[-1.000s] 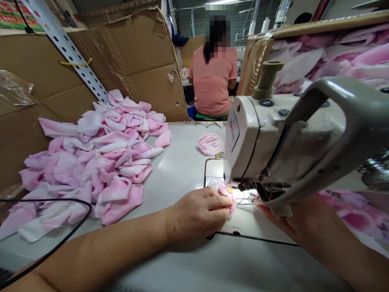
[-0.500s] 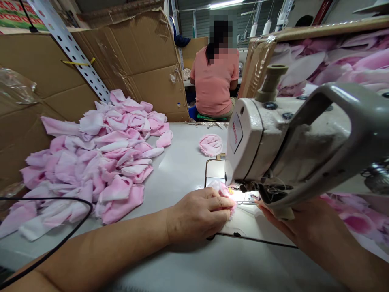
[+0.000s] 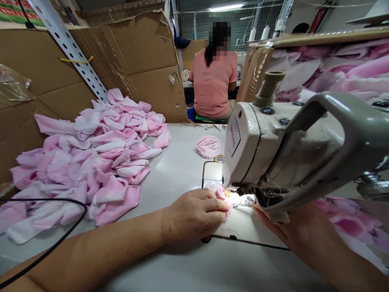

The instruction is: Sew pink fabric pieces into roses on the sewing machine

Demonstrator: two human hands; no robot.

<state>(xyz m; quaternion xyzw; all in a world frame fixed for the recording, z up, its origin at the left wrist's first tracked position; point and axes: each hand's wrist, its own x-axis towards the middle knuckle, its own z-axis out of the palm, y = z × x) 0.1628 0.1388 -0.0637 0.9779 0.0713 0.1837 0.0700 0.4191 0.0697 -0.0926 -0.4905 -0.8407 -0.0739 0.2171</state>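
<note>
My left hand (image 3: 196, 217) is closed on a small pink and white fabric piece (image 3: 227, 211) with a frayed edge, just left of the needle area. The fingers cover most of the piece. A small yellow spot shows beside it under the lamp light. My right hand (image 3: 293, 225) reaches in from the right, partly behind the sewing machine (image 3: 246, 142). One fingertip is close to the lit metal plate (image 3: 243, 198); the other fingers are mostly hidden, so its grip is unclear. A thin loose thread lies by the plate. Behind it, a round gathered pink piece (image 3: 208, 146) rests on the table.
A large heap of pink and white fabric pieces (image 3: 91, 162) covers the table's left side, against cardboard walls (image 3: 146, 61). More pink fabric (image 3: 349, 219) lies at right. A carton of fabric (image 3: 258, 69) stands behind the machine. A black cable (image 3: 82, 219) crosses lower left. A person (image 3: 212, 85) sits ahead.
The whole view has shifted slightly, with the table things a little further left. My left hand keeps hold of the fabric piece, and both hands stay nearly in place by the machine.
</note>
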